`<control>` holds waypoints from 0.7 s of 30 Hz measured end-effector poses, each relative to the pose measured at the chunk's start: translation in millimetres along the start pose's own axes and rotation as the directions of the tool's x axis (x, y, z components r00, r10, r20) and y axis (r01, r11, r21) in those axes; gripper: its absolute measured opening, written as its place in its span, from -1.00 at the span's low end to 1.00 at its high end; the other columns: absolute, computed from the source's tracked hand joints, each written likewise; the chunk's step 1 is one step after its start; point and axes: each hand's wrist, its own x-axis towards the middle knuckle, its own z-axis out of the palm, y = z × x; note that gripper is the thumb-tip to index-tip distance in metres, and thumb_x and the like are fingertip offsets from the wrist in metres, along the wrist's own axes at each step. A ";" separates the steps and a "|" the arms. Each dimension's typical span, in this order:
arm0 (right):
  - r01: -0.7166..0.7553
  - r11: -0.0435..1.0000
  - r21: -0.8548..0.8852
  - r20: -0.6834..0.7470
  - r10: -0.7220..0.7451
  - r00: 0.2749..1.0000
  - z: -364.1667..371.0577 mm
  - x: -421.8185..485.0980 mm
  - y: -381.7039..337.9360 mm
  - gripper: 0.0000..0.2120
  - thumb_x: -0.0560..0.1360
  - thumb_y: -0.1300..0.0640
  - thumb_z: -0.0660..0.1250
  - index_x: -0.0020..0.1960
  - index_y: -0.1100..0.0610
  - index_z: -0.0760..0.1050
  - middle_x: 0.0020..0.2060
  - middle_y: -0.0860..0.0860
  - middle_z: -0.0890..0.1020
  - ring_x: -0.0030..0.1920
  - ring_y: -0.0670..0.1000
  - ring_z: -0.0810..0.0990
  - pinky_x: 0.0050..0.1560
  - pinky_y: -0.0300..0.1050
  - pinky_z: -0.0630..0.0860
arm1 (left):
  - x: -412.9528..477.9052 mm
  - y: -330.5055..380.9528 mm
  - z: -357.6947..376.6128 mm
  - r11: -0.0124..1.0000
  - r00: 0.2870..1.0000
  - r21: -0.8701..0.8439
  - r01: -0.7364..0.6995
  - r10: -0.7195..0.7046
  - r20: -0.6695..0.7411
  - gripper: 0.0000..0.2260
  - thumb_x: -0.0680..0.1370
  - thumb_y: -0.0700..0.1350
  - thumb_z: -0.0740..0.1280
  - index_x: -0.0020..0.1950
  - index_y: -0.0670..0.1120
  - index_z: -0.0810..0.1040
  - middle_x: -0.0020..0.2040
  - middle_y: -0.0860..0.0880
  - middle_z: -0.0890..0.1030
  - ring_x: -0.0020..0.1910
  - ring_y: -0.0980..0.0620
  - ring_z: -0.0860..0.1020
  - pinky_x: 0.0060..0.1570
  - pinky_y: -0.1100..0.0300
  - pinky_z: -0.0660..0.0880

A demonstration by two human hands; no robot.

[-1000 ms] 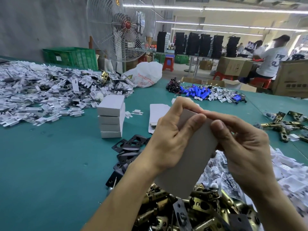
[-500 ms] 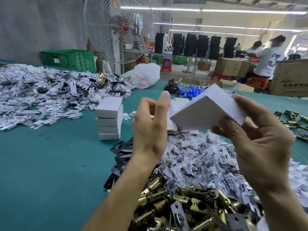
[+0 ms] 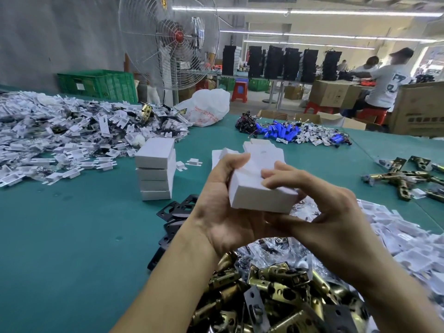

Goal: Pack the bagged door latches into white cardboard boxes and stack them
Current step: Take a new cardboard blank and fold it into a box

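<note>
- Presently, box forming: left hand (image 3: 223, 212) cradles the white cardboard box (image 3: 259, 195), fingers curled round it; right hand (image 3: 336, 227) pinches its top.
- Next, likely: insert a bagged latch (image 3: 276, 277).

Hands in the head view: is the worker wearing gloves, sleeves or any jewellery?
No. The left hand and right hand are bare: no gloves, rings or watch showing. The left forearm and right forearm are bare too, no sleeve in view.
</note>
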 end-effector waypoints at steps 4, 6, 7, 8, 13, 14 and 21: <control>-0.100 0.993 -0.056 0.153 0.107 0.982 -5.7 -0.9 2.7 -0.62 0.37 0.05 0.54 0.14 -0.22 0.60 0.24 -0.38 0.55 0.39 -0.37 0.34 0.32 -0.40 0.36 | 5.1 0.3 -9.2 0.986 0.979 0.110 -0.126 0.142 -0.147 -0.57 0.35 -0.07 0.34 0.19 -0.19 0.60 -0.02 -0.21 0.64 -0.12 -0.20 0.62 0.11 -0.32 0.52; -0.134 0.982 -0.133 0.151 0.154 0.976 -5.6 -1.9 5.9 -0.68 0.40 -0.11 0.44 0.15 -0.25 0.59 0.22 -0.37 0.55 0.32 -0.40 0.39 0.33 -0.34 0.33 | 3.9 4.9 -11.3 0.970 0.964 0.191 -0.150 0.187 -0.192 -0.45 0.32 -0.06 0.35 0.29 -0.21 0.55 0.01 -0.22 0.63 -0.05 -0.19 0.59 0.22 -0.45 0.40; -0.148 0.973 -0.176 0.124 0.171 0.977 -5.3 -1.9 7.4 -0.70 0.42 -0.16 0.38 0.15 -0.23 0.59 0.17 -0.37 0.56 0.26 -0.38 0.44 0.29 -0.31 0.36 | 2.2 8.0 -10.9 0.961 0.954 0.218 -0.167 0.214 -0.210 -0.42 0.30 -0.05 0.36 0.30 -0.21 0.54 0.01 -0.22 0.63 -0.04 -0.19 0.61 0.17 -0.48 0.41; -0.161 0.964 -0.212 0.105 0.186 0.977 -5.3 -1.8 7.7 -0.70 0.42 -0.20 0.33 0.13 -0.21 0.60 0.10 -0.36 0.58 0.20 -0.36 0.48 0.23 -0.29 0.41 | 0.7 11.0 -11.0 0.949 0.941 0.242 -0.200 0.255 -0.224 -0.43 0.28 -0.06 0.38 0.28 -0.20 0.54 -0.02 -0.21 0.65 -0.05 -0.20 0.64 0.09 -0.47 0.47; -0.180 0.918 -0.355 0.280 0.288 0.916 3.8 -4.7 6.9 -0.83 0.52 -0.14 0.31 0.09 -0.21 0.58 -0.04 -0.35 0.60 0.02 -0.33 0.53 0.08 -0.22 0.51 | -2.0 18.6 -12.5 0.865 0.828 0.361 -0.349 0.465 -0.315 -0.70 0.27 -0.06 0.53 -0.03 -0.03 0.68 -0.06 -0.14 0.70 0.01 -0.20 0.59 -0.10 -0.05 0.61; -0.168 0.917 -0.362 0.326 0.294 0.898 7.7 -4.7 4.8 -0.85 0.55 -0.10 0.32 0.10 -0.21 0.58 -0.03 -0.34 0.60 0.01 -0.33 0.52 0.08 -0.22 0.51 | -2.7 19.7 -13.0 0.852 0.813 0.388 -0.352 0.484 -0.325 -0.69 0.26 0.02 0.53 -0.03 0.00 0.68 -0.07 -0.12 0.70 -0.01 -0.17 0.59 -0.13 -0.01 0.57; 0.133 0.850 -0.510 0.605 0.244 0.758 57.0 28.7 -17.6 -0.71 0.54 0.12 0.34 0.18 -0.19 0.58 0.08 -0.09 0.66 0.09 -0.01 0.61 0.03 -0.07 0.54 | -8.8 29.9 -19.8 0.791 0.769 0.440 -0.424 0.572 -0.286 -0.77 0.22 0.18 0.56 -0.20 0.14 0.71 -0.39 0.12 0.62 -0.25 0.06 0.62 0.03 -0.04 0.52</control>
